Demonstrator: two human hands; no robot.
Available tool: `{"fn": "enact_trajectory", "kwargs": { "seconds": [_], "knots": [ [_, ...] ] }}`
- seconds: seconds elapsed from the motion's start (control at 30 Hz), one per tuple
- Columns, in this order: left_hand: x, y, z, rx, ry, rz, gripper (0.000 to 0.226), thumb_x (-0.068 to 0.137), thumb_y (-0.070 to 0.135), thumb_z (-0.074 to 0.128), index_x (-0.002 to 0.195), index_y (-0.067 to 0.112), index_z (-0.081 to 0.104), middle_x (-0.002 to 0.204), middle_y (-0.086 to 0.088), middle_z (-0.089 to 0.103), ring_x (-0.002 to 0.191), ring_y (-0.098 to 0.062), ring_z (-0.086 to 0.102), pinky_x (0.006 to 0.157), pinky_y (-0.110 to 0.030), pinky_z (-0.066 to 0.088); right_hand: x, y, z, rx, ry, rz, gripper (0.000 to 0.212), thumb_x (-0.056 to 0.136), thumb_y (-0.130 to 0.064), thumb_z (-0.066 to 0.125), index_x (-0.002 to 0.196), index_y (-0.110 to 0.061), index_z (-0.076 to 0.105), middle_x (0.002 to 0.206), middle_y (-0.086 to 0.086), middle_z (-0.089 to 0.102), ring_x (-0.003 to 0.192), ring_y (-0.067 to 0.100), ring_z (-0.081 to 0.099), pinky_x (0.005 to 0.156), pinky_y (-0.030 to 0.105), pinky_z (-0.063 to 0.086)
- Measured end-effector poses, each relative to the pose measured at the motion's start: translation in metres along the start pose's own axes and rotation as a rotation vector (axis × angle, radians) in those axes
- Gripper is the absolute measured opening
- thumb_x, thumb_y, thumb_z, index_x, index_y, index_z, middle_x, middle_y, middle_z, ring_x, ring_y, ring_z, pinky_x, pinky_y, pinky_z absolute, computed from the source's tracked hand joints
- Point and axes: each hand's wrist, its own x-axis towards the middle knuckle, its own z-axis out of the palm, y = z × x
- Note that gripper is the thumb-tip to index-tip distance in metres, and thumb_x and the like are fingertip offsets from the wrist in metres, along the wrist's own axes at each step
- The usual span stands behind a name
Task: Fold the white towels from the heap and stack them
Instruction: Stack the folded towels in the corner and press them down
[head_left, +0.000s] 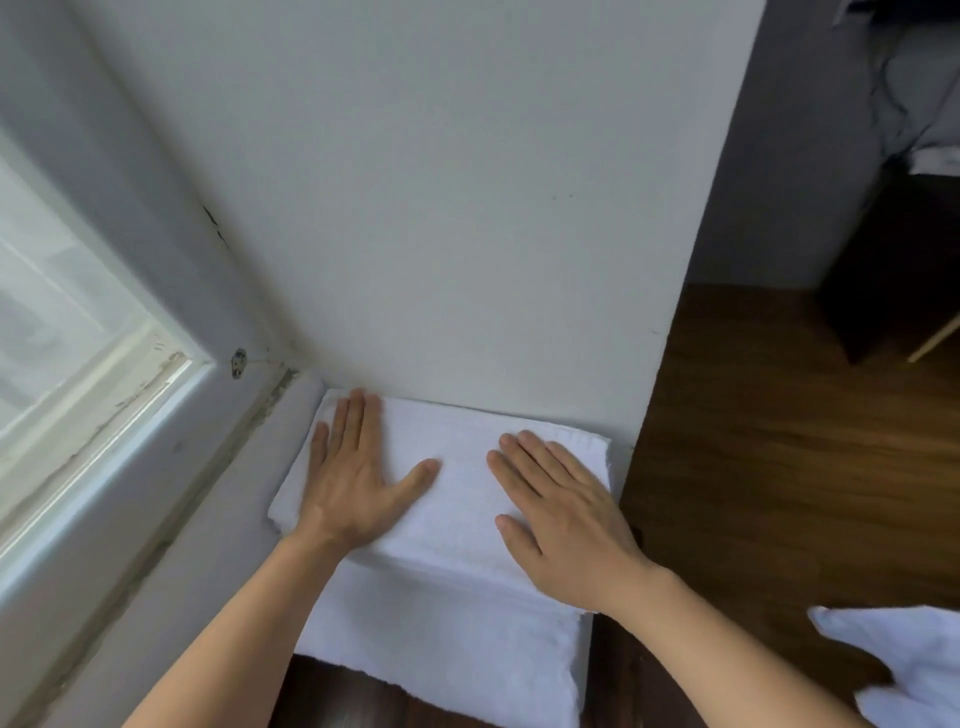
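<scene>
Broadly, most of the view is taken up by a pale wall (441, 208), met at left by a window w/ white frame (104, 384) and gauzy curtain; dark wood floor (753, 441) is seen at right, w/ a dark piece of furniture (883, 270) at upper right; what sits on top of it can't be made out. A stack of folded white towels (447, 623) is set in the corner, pushed up against the wall and just beside the grey ledge below the window; its near face drops toward the camera and the floor is seen under its front edge. The top towel (462, 488) is laid flat on the stack, its far edge touching the wall. Both hands are pressed flat on that top towel, palms down; nothing is gripped by either. The left hand (358, 483) is laid on the left part, fingers straight and close together, tips (358, 405) reaching nearly to the wall, thumb splayed wide to the right. The right hand (566, 519) is laid on the right part, near the towel's right edge, fingers straight and slightly fanned, pointing up-left, thumb alongside. The 2 hands are apart, w/ bare towel between them. More white cloth (904, 665), rumpled and unfolded, is seen at lower right, cut by the frame edge; well apart from the stack.
</scene>
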Motion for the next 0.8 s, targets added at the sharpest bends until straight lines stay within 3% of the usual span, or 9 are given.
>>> {"fn": "enact_trajectory", "kwargs": {
  "seconds": [0.1, 0.17, 0.23, 0.3, 0.4, 0.47, 0.53, 0.63, 0.8],
  "knots": [
    [0.003, 0.009, -0.005, 0.074, -0.071, -0.074, 0.125, 0.071, 0.093, 0.019, 0.162, 0.011, -0.008, 0.171, -0.009, -0.011, 0.157, -0.021, -0.015, 0.126, -0.044, -0.009, -0.028, 0.001, 0.007, 0.188, 0.174, 0.121, 0.06, 0.105, -0.039, 0.036, 0.16, -0.015, 0.035, 0.172, 0.001, 0.014, 0.16, 0.013, 0.002, 0.129, 0.039, 0.009],
    [-0.001, 0.03, -0.012, 0.135, -0.056, -0.111, 0.118, 0.075, 0.083, 0.019, 0.16, 0.002, 0.005, 0.169, -0.022, 0.003, 0.157, -0.035, 0.0, 0.127, -0.051, 0.003, -0.045, -0.002, 0.016, 0.401, 0.459, 0.275, 0.055, 0.098, -0.027, 0.046, 0.15, -0.009, 0.051, 0.168, 0.01, 0.028, 0.158, 0.021, 0.018, 0.127, 0.039, 0.02],
    [-0.016, 0.063, -0.012, 0.167, 0.108, 0.089, 0.089, 0.087, 0.058, 0.026, 0.149, -0.005, 0.036, 0.158, -0.031, 0.032, 0.147, -0.047, 0.031, 0.118, -0.059, 0.03, -0.053, -0.012, 0.025, 0.566, 0.65, 0.498, 0.056, 0.094, -0.025, 0.05, 0.148, -0.008, 0.05, 0.16, 0.013, 0.036, 0.152, 0.025, 0.031, 0.123, 0.037, 0.028],
    [-0.036, 0.101, 0.004, 0.081, 0.229, 0.392, 0.063, 0.095, 0.04, 0.035, 0.142, 0.002, 0.052, 0.153, -0.023, 0.047, 0.142, -0.04, 0.045, 0.112, -0.055, 0.042, -0.047, -0.024, 0.033, 0.869, 0.61, 0.698, 0.061, 0.097, -0.03, 0.049, 0.155, -0.015, 0.035, 0.161, 0.008, 0.036, 0.149, 0.022, 0.036, 0.121, 0.039, 0.033],
    [-0.061, 0.151, 0.024, -0.042, 0.014, 0.4, 0.072, 0.097, 0.058, 0.026, 0.161, 0.025, 0.026, 0.17, 0.002, 0.017, 0.158, -0.018, 0.008, 0.127, -0.047, 0.015, -0.046, -0.034, 0.033, 1.372, 0.424, 0.806, 0.06, 0.105, -0.05, 0.04, 0.159, -0.038, 0.017, 0.166, -0.013, 0.024, 0.152, 0.007, 0.028, 0.124, 0.036, 0.03],
    [-0.064, 0.158, 0.039, 0.069, -0.05, 0.296, 0.086, 0.089, 0.076, 0.012, 0.163, 0.033, -0.001, 0.169, 0.015, -0.011, 0.156, -0.012, -0.017, 0.127, -0.044, -0.006, -0.063, -0.027, 0.039, 1.335, 0.474, 0.841, 0.064, 0.104, -0.055, 0.032, 0.162, -0.037, 0.012, 0.161, -0.025, 0.013, 0.15, -0.005, 0.014, 0.124, 0.024, 0.017],
    [-0.061, 0.159, 0.042, 0.151, -0.043, 0.255, 0.094, 0.083, 0.085, 0.004, 0.161, 0.036, -0.01, 0.166, 0.02, -0.019, 0.155, -0.013, -0.022, 0.126, -0.045, -0.011, -0.079, -0.015, 0.055, 1.303, 0.477, 0.874, 0.073, 0.096, -0.061, 0.022, 0.163, -0.035, 0.007, 0.161, -0.027, 0.007, 0.146, -0.01, 0.005, 0.12, 0.018, 0.006],
    [-0.057, 0.161, 0.039, 0.149, -0.081, 0.218, 0.098, 0.078, 0.089, 0.009, 0.161, 0.039, -0.01, 0.167, 0.02, -0.016, 0.155, -0.013, -0.019, 0.126, -0.048, -0.008, -0.079, -0.006, 0.083, 1.383, 0.314, 0.82, 0.072, 0.098, -0.059, 0.014, 0.163, -0.033, -0.006, 0.166, -0.024, -0.01, 0.148, -0.009, -0.009, 0.122, 0.02, -0.002],
    [-0.055, 0.167, 0.035, 0.206, -0.18, 0.212, 0.113, 0.07, 0.096, 0.022, 0.158, 0.04, -0.019, 0.167, 0.018, -0.018, 0.155, -0.015, -0.019, 0.126, -0.051, -0.007, -0.067, -0.004, 0.105, 1.314, 0.327, 0.728, 0.063, 0.111, -0.042, 0.02, 0.164, -0.023, -0.008, 0.171, -0.009, -0.015, 0.155, 0.002, -0.016, 0.129, 0.033, -0.004]
  ]
}}
